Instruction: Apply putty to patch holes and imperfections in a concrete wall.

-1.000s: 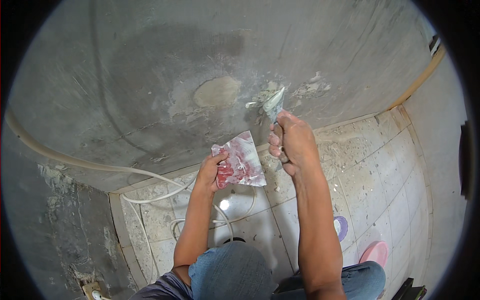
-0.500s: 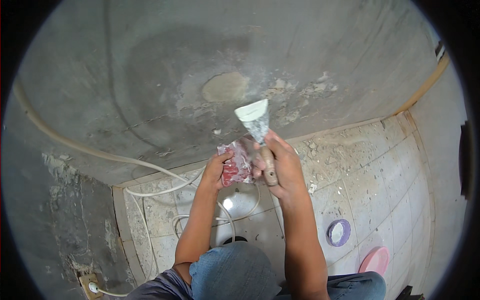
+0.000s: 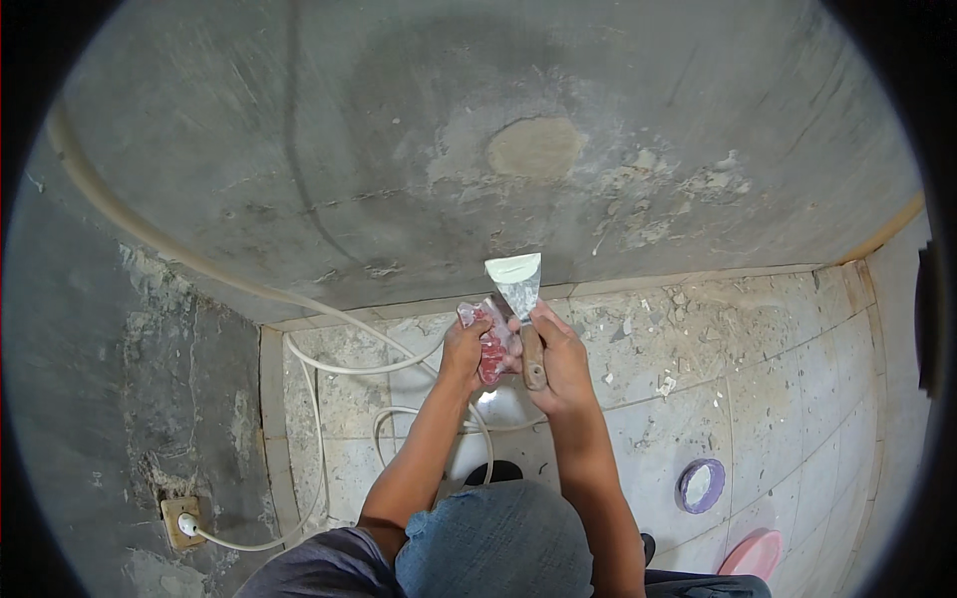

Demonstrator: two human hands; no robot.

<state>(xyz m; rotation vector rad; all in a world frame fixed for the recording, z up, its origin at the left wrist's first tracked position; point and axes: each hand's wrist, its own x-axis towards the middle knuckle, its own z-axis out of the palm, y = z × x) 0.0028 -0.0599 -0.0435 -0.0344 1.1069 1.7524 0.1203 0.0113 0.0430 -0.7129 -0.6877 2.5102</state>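
My right hand (image 3: 561, 364) is closed around the wooden handle of a putty knife (image 3: 517, 284), blade pointing up and away. White putty coats the blade's wide edge, with grey smears below it. Close beside it on the left, my left hand (image 3: 463, 351) grips a red, flat piece (image 3: 490, 361) smeared with whitish paste; its exact kind is unclear. Some of my right fingers reach to the red piece and seem to touch it. Beyond the hands, the grey wall (image 3: 419, 219) bears a smooth beige patch (image 3: 536, 148) and flaking plaster (image 3: 713, 179).
A purple tub (image 3: 716, 488) with white paste stands on the tiled floor at right, near a pink lid-like piece (image 3: 755, 554). Debris (image 3: 638, 324) litters the wall's foot. A pale hose (image 3: 179, 239) and cord run on the left, near a plugged-in socket (image 3: 179, 523).
My view has shifted, so the wall patch sits farther right. The putty knife has come down and left relative to the patch, its blade now above the wall's foot. Both hands keep their holds.
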